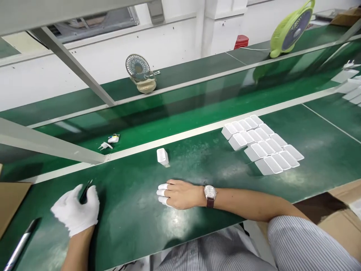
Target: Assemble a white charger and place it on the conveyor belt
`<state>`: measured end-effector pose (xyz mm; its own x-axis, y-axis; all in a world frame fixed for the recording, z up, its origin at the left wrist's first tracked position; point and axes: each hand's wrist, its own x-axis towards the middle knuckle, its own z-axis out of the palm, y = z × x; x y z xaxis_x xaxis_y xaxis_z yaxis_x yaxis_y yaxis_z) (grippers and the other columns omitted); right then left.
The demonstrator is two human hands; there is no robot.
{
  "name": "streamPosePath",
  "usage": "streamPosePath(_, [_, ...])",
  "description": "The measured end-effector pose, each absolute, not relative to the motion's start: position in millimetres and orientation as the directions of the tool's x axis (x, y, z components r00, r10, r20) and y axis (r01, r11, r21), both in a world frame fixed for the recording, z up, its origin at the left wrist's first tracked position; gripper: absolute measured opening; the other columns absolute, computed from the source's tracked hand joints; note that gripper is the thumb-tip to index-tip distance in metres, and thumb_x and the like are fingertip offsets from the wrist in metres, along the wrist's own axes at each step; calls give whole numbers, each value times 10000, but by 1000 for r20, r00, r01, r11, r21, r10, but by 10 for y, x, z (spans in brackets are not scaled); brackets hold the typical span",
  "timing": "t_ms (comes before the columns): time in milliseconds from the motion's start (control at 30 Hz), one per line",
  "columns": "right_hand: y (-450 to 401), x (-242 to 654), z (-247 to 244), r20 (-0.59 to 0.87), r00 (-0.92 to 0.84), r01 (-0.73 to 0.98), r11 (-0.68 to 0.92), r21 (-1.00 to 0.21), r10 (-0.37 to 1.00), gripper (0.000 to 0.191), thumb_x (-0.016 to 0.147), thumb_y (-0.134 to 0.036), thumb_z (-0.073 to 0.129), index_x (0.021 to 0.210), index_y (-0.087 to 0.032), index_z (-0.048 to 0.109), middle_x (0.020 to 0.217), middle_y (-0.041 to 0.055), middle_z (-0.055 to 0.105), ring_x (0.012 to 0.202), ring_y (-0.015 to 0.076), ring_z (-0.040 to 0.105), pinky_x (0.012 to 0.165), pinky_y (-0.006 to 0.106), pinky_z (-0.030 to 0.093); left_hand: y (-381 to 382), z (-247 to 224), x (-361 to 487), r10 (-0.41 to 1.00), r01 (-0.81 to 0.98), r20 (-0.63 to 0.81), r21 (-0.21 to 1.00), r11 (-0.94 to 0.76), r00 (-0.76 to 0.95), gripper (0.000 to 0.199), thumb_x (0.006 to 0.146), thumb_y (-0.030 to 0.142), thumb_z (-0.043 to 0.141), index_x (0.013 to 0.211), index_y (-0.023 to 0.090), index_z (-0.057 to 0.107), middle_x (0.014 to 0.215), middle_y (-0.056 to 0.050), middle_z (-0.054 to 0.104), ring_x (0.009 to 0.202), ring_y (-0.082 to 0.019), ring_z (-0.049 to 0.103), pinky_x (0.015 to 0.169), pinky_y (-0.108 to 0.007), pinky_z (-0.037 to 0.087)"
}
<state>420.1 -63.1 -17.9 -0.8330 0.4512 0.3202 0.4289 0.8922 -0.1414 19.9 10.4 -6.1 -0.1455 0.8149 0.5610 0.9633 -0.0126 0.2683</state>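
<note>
A: What does the gloved left hand (75,212) hold?
B: Its fingers are clamped on dark tweezers (85,191), low over the green surface (135,222).
A: And the right hand (180,194)?
B: It rests flat, fingers together, holding nothing, near an upright white charger (162,156).

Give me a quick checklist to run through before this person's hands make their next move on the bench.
1. Left hand gloved: ok.
2. Tweezers in the left grip: ok, pinched between fingers.
3. Right hand free: ok, it rests flat on the green bench, holding nothing.
4. Single white adapter upright, apart from both hands: ok.
5. White adapters laid in tidy rows: ok.
6. Loose plug piece on the conveyor belt: cannot tell what it belongs to.
</note>
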Motion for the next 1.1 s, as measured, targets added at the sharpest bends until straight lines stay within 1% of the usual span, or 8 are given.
streamPosePath(67, [-669, 4178, -162, 346, -828, 422, 896, -137, 442, 330, 1064, -214, 326, 1220, -143, 608, 1348, 76, 612, 1285, 216, 499, 1031, 346, 422, 179, -36, 338, 769, 986, 640, 119, -116, 13, 399, 767, 379, 709, 1127, 228, 627, 1079, -88, 680, 1104, -348, 620, 1045, -561, 440])
streamPosePath(133, [-703, 4156, -161, 376, -820, 411, 902, -135, 430, 308, 1051, -215, 374, 1235, -133, 608, 1328, 88, 627, 1272, 230, 520, 1026, 368, 433, 304, 6, 511, 803, 979, 583, 63, -196, 123, 413, 786, 342, 688, 1157, 171, 630, 1107, -140, 688, 1099, -341, 628, 1024, -506, 464])
streamPosePath(233, [-731, 4130, -197, 393, -799, 407, 891, -204, 455, 302, 1041, -227, 412, 1251, -136, 608, 1314, 90, 641, 1272, 231, 526, 1037, 381, 426, 637, 59, 776, 891, 986, 445, 89, -140, 87, 428, 852, 320, 605, 1238, 137, 590, 1260, -176, 640, 1233, -327, 560, 1112, -486, 386])
streamPosePath(400, [-757, 4094, -262, 454, -779, 386, 901, -197, 433, 283, 1043, -258, 434, 1209, -150, 635, 1303, 77, 654, 1277, 231, 526, 1061, 378, 398, 1409, 142, 1028, 920, 995, 391, 81, -51, 16, 449, 864, 294, 596, 1283, 136, 567, 1341, -168, 596, 1314, -319, 496, 1134, -459, 357])
streamPosePath(567, [-691, 3989, -430, 560, -733, 396, 912, -109, 386, 263, 1034, -322, 477, 1150, -172, 658, 1252, 59, 681, 1209, 227, 564, 1002, 366, 435, 2032, 368, 1162, 946, 986, 292, 126, 109, -142, 382, 849, 255, 672, 1184, 83, 609, 1252, -206, 614, 1216, -368, 548, 1018, -552, 441])
streamPosePath(700, [-564, 3862, -612, 574, -745, 386, 922, -44, 339, 199, 1019, -328, 511, 1012, -250, 694, 1116, 18, 727, 1088, 198, 622, 867, 318, 481, 2190, 651, 1308, 958, 973, 233, 196, 123, -168, 346, 944, 342, 627, 1231, 152, 594, 1246, -102, 613, 1098, -244, 622, 928, -459, 539])
streamPosePath(800, [-514, 3843, -621, 557, -759, 377, 925, -46, 337, 206, 1023, -308, 505, 953, -274, 695, 1049, 1, 738, 1034, 173, 632, 821, 298, 480, 2113, 801, 1429, 970, 965, 209, 251, 69, -124, 369, 938, 352, 641, 1256, 172, 587, 1252, -90, 610, 1105, -251, 627, 900, -427, 557])
streamPosePath(1100, [-653, 4060, -302, 528, -736, 400, 902, -164, 423, 260, 1026, -325, 463, 1019, -183, 680, 1201, 58, 684, 1192, 202, 566, 984, 343, 421, 1853, 913, 1993, 984, 914, 168, 385, -125, 64, 320, 944, 272, 602, 1233, 135, 620, 1149, -127, 693, 996, -202, 687, 936, -378, 563])
